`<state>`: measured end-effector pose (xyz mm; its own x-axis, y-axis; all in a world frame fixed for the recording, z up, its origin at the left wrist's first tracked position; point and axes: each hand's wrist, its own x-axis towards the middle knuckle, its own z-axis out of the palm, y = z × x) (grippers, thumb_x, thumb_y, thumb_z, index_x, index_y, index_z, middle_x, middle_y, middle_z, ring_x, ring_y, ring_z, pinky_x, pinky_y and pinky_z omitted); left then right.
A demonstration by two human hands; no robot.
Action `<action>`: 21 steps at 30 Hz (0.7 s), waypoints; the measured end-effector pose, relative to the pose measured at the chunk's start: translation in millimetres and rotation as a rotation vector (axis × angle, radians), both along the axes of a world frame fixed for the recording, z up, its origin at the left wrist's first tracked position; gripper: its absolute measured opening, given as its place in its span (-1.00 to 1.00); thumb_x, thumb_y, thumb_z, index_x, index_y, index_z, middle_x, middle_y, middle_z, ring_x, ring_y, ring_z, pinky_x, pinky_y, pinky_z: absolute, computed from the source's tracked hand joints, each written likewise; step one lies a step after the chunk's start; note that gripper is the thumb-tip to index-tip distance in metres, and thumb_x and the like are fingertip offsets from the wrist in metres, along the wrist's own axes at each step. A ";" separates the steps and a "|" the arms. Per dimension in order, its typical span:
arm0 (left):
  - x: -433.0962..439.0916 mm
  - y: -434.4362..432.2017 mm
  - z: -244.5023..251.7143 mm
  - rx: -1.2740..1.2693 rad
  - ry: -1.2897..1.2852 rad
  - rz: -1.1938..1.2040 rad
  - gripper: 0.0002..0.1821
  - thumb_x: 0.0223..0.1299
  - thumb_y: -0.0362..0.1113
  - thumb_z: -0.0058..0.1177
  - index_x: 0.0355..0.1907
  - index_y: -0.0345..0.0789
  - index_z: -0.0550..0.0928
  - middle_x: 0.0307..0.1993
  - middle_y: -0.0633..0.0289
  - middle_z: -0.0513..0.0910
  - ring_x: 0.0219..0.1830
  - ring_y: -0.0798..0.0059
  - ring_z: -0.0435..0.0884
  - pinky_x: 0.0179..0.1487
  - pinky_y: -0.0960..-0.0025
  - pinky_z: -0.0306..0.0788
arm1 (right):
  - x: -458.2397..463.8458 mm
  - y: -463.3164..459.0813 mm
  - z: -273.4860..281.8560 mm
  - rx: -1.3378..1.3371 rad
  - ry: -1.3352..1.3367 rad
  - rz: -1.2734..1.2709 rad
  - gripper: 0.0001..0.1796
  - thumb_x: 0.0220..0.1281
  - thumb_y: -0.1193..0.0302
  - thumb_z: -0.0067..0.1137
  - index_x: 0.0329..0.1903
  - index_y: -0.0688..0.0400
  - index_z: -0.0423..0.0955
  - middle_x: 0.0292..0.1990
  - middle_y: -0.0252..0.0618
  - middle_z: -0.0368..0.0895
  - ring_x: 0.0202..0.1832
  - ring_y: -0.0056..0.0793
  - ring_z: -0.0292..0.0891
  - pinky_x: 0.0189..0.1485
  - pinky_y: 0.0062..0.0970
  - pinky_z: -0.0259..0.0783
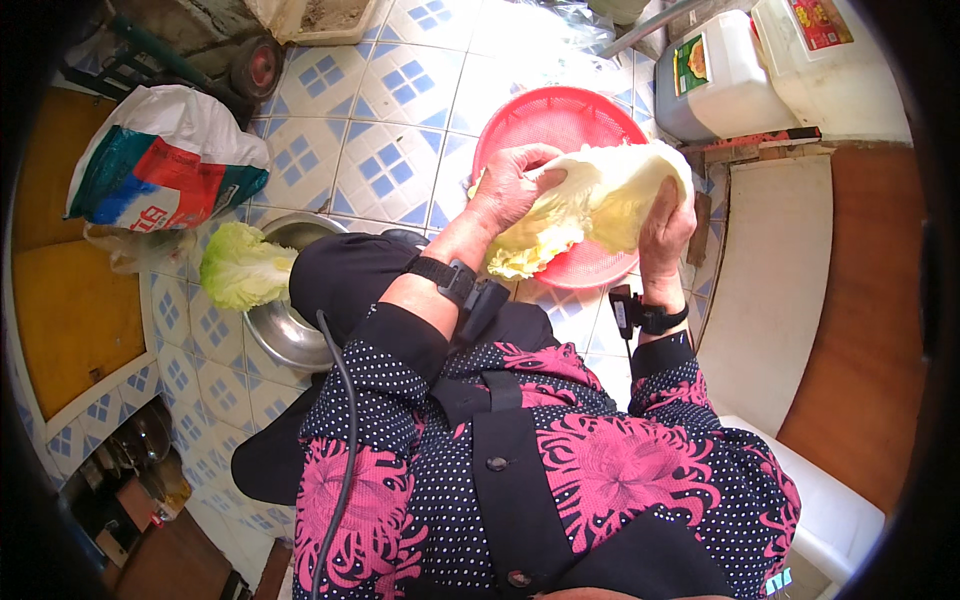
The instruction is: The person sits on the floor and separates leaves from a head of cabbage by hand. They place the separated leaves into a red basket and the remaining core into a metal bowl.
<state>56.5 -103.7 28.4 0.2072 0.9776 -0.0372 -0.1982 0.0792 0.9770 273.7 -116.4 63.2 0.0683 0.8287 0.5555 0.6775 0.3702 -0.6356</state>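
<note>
A large pale cabbage leaf (pixel 600 191), yellow and ruffled along its lower left edge, is stretched between my two hands. My left hand (pixel 521 184) pinches its left side between thumb and fingers. On the right, my right hand (pixel 667 225) grips the other side, with some fingers hidden behind the leaf. Beneath the leaf is a round red plastic mesh basket (pixel 551 112), resting on the floor; the leaf hides much of its middle. Another leafy piece (pixel 247 266), green at the frill and pale at the stem, lies across a steel basin (pixel 281 341) beside my knee.
A white, red and green woven sack (pixel 172 165) stands at the left by yellow cabinet doors (pixel 75 322). Large plastic jugs (pixel 720 82) line the upper right. Near the top is a pale tray (pixel 334 19). A cable (pixel 349 420) runs along my left sleeve. Tiles (pixel 390 150) cover the floor.
</note>
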 end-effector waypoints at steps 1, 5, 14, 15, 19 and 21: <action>-0.4 0.3 0.6 -0.033 0.013 0.019 -0.82 0.18 -0.42 0.16 -0.15 -0.35 0.66 -0.28 0.29 0.69 -0.21 0.62 0.60 -0.09 0.49 0.48 | 0.5 -0.2 -5.2 0.031 0.053 0.019 -0.63 0.47 0.27 -0.11 0.07 0.32 0.43 -0.15 -0.01 0.63 -0.15 -0.30 0.58 -0.11 -0.40 0.45; 0.1 2.2 0.3 -0.082 0.085 0.058 -0.81 0.15 -0.40 0.20 -0.16 -0.36 0.67 -0.28 0.29 0.70 -0.23 0.60 0.61 -0.10 0.48 0.48 | 2.3 3.4 -18.7 -0.151 -0.059 -0.036 -0.69 0.45 0.33 -0.10 0.01 0.30 0.47 -0.21 0.05 0.63 -0.18 -0.01 0.58 -0.12 -0.29 0.47; -3.6 6.8 -17.5 -0.173 0.254 0.210 -0.80 0.09 -0.32 0.25 -0.20 -0.28 0.72 -0.32 0.23 0.73 -0.30 0.55 0.65 -0.14 0.45 0.49 | 0.4 1.8 -21.4 -0.077 0.089 -0.052 -0.70 0.45 0.33 -0.11 0.00 0.28 0.48 -0.18 0.11 0.61 -0.15 0.05 0.57 -0.11 -0.28 0.46; -4.2 6.1 -19.0 -0.182 0.314 0.219 -0.80 0.09 -0.31 0.25 -0.21 -0.28 0.72 -0.33 0.24 0.74 -0.31 0.55 0.65 -0.14 0.45 0.49 | 0.2 2.3 -21.2 -0.117 0.034 -0.049 -0.70 0.45 0.34 -0.12 0.01 0.28 0.47 -0.17 0.11 0.61 -0.13 0.05 0.56 -0.09 -0.28 0.46; -2.8 6.5 -19.9 -0.156 0.069 0.230 -0.79 0.08 -0.32 0.25 -0.20 -0.30 0.72 -0.35 0.25 0.74 -0.32 0.62 0.64 -0.16 0.46 0.49 | 0.0 5.9 -20.5 -0.021 -0.053 -0.066 -0.70 0.45 0.34 -0.12 0.03 0.27 0.47 -0.18 0.14 0.60 -0.12 0.09 0.55 -0.08 -0.24 0.46; -2.3 1.4 -17.2 -0.170 0.097 0.163 -0.80 0.09 -0.35 0.24 -0.19 -0.31 0.72 -0.35 0.27 0.73 -0.32 0.64 0.62 -0.16 0.48 0.48 | -0.2 7.5 -19.3 -0.184 -0.073 -0.126 -0.69 0.45 0.32 -0.10 0.03 0.27 0.48 -0.20 0.12 0.61 -0.16 0.06 0.57 -0.12 -0.26 0.47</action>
